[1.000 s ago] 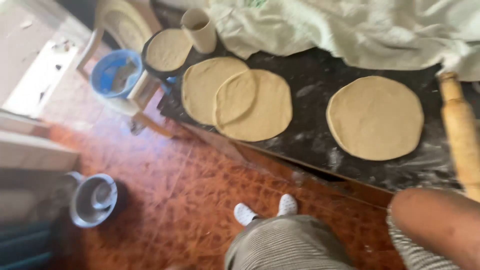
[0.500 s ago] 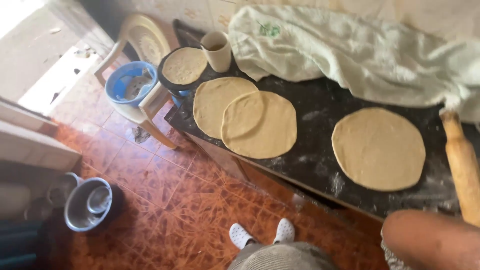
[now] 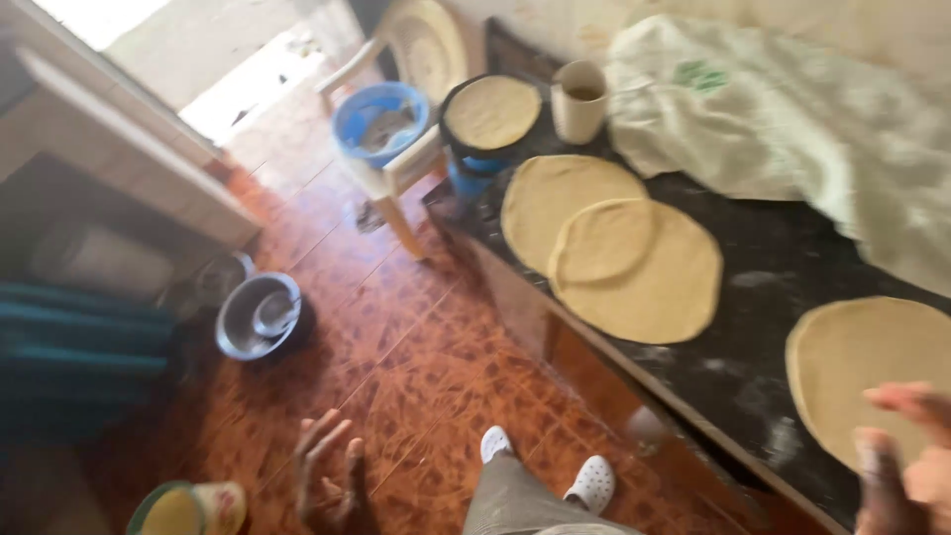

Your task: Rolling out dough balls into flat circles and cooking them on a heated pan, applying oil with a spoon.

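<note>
Bare hands, no sleeves; grey striped trousers [image 3: 515,500]; white perforated clogs [image 3: 591,482].

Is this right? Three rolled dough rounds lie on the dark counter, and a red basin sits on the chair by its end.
Not quite. In the head view the basin on the chair is blue, not red. The three dough rounds do lie on the dark counter.

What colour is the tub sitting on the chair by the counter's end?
Blue. The tub rests on a cream chair, clearest in the head view.
</note>
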